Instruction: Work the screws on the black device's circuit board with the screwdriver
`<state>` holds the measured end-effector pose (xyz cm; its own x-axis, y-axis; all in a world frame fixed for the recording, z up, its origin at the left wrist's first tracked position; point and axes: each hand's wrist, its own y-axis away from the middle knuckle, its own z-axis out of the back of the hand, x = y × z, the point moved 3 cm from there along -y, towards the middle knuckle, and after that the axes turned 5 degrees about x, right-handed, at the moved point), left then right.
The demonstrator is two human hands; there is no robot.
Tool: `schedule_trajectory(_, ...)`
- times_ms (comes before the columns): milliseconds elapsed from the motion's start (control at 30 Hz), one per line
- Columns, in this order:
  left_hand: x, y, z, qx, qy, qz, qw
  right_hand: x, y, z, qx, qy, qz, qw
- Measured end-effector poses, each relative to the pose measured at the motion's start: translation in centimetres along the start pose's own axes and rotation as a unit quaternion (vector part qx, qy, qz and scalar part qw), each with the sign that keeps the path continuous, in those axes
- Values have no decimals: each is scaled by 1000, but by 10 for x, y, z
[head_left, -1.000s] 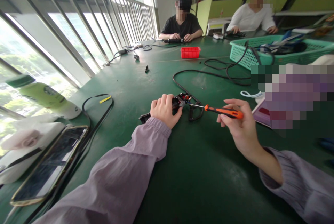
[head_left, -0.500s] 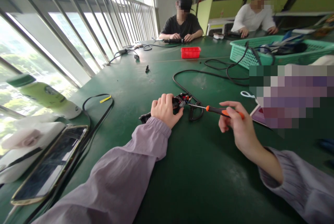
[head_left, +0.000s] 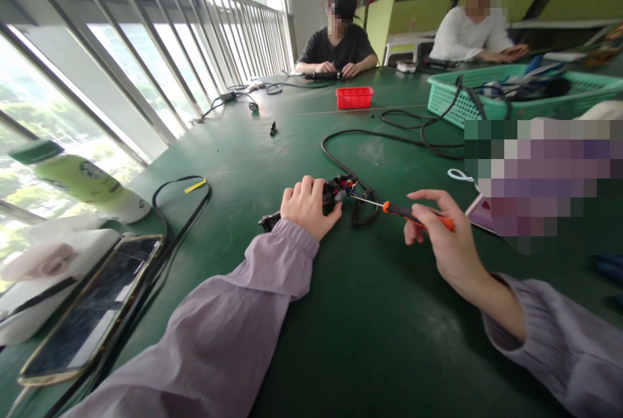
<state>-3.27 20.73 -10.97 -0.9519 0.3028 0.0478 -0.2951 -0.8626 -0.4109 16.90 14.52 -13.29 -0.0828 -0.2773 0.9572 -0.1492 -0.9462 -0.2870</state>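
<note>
Head view: the left hand (head_left: pixel 307 209) grips the black device (head_left: pixel 329 193) on the tabletop (head_left: pixel 360 314), best braced firmly, fingertips clear of its wires (head_left: pixel 351 186); rightward, the right hand (head_left: pixel 452 243) grasps the screwdriver (head_left: pixel 399 210), tip near those wires, wanting careful alignment and light pressure.

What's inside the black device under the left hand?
Red and blue wires show at the end of the black device nearest the screwdriver. The left hand covers its middle, so whatever is inside there can't be seen.
</note>
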Motion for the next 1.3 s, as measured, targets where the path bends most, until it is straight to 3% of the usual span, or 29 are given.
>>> schedule_trajectory(100, 0, 0, -2, 8, 4, 1, 1000, 0, -2, 3, -35, -13, 36, 999)
schedule_trajectory(300, 1, 0, -3, 18, 10, 4, 1000, -4, -2, 0, 15, -13, -37, 999)
schedule_trajectory(467, 0, 0, -2, 20, 11, 3, 1000, 1, -3, 2, -33, -15, 35, 999)
schedule_trajectory(667, 0, 0, -2, 26, 14, 2, 1000, -2, -3, -1, 15, -3, -35, 999)
schedule_trajectory(833, -1, 0, 0, 28, 8, 4, 1000, 3, -2, 2, -42, -14, 42, 998)
schedule_trajectory(1000, 0, -1, -1, 24, 7, 1, 1000, -2, -2, -1, 7, 2, -33, 999)
schedule_trajectory(1167, 1, -1, -3, 29, 12, 4, 999, 4, -1, 1, -26, -3, 32, 999)
schedule_trajectory(1300, 0, 0, -2, 26, 12, 0, 1000, 0, -1, -1, 20, -9, -24, 999)
